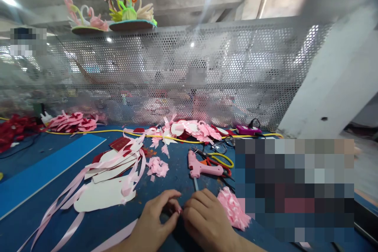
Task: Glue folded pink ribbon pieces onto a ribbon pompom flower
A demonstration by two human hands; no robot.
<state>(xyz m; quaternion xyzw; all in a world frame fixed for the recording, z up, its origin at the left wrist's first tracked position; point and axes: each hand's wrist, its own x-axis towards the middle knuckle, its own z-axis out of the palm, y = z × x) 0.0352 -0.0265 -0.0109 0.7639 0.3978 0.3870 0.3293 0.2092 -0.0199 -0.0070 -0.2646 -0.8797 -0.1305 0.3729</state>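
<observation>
Satiny, ruffled pink cluster (233,208) beside right hand (206,217), T-shaped pink glue gun (206,169)

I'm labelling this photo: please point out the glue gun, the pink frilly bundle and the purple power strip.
Glue gun (198,168), head view: body, where the handle joins.
Pink frilly bundle (232,208), head view: middle of its ruffles.
Purple power strip (247,130), head view: middle of its case.

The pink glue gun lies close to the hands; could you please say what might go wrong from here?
The right hand could knock the pale stick jutting from the pink glue gun and shift it. The left hand might drag the pink ribbon beside its wrist.
</observation>
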